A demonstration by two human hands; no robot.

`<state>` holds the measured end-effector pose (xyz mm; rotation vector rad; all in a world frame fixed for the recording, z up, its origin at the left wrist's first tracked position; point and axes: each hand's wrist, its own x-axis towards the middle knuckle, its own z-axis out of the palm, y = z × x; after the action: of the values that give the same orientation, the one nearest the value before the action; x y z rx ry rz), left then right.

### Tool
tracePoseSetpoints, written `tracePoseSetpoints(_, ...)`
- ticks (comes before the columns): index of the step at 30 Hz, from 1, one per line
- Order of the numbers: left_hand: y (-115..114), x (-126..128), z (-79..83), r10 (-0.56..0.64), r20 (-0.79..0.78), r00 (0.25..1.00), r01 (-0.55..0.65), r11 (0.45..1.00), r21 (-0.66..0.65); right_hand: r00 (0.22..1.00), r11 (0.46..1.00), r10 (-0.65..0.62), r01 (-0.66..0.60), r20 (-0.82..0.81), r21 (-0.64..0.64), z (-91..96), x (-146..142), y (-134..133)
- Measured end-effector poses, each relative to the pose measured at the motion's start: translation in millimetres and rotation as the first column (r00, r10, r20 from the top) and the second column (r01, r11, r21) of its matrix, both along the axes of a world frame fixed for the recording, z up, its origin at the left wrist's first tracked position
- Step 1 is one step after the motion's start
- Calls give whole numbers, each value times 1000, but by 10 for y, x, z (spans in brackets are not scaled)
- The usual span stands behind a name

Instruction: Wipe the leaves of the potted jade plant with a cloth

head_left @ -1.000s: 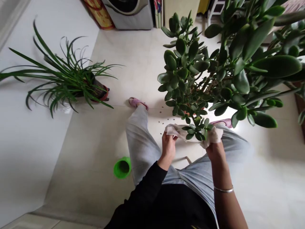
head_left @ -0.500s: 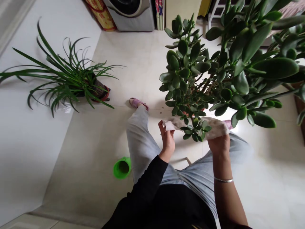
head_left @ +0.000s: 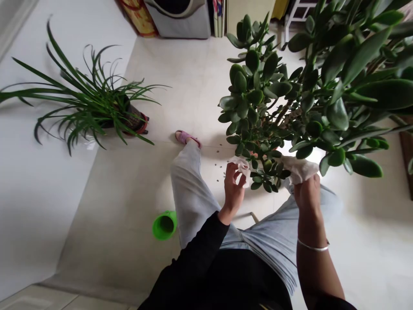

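Note:
A tall jade plant (head_left: 254,99) with thick, oval green leaves fills the upper right, and much of its pot is hidden behind foliage. At the left of its lowest sprig, my left hand (head_left: 234,189) is closed on a crumpled white cloth (head_left: 242,167) with curled fingers. My right hand (head_left: 308,189), right of that sprig, grips a larger white cloth piece (head_left: 299,168) just under the leaves. Leaves cover the space between the two pieces, so I cannot tell whether they are joined.
A green cup (head_left: 164,224) stands on the floor left of my legs. Several small specks (head_left: 220,166) lie on the tiles near the plant. A long-leaved potted plant (head_left: 132,118) is by the left wall, and a washing machine (head_left: 182,21) at the back.
My right hand has shifted right with its cloth, and my left hand slightly right and down. The left cloth looks more bunched. More specks show on the floor.

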<state>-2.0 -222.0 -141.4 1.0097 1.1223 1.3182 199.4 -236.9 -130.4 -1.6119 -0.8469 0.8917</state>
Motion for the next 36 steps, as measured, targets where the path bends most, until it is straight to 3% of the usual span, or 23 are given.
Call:
tracePoseSetpoints(3,-48,47,-47,35,-62,997,-37,999,-21,1000,998,13,-14,-12,-67,97,-12,-13)
tracePoseSetpoints(6,-108,68,-86,50,-134,990,-59,997,-59,992,987,117,-120,-35,-105,231,-41,14)
tracePoseSetpoints(9,-125,55,-55,-26,-177,984,14,998,-69,978,978,190,-196,-85,-74,287,-40,50)
tracePoseSetpoints(14,-9,-4,127,-198,-301,933,175,979,-99,962,969,211,-230,-172,-94,248,-10,81)
tracePoseSetpoints(19,128,-9,224,-352,-234,906,299,925,-233,954,959,250,-268,-166,-94,254,-65,99)
tracePoseSetpoints(28,240,31,231,-468,-152,870,371,827,-422,938,951,273,-297,-213,-89,288,-40,85)
tracePoseSetpoints(32,247,10,245,-444,-212,871,339,854,-394,937,948,293,-311,-193,-70,327,-56,108)
tracePoseSetpoints(36,222,3,270,-406,-205,890,330,887,-323,964,969,238,-244,-119,-43,315,-116,140)
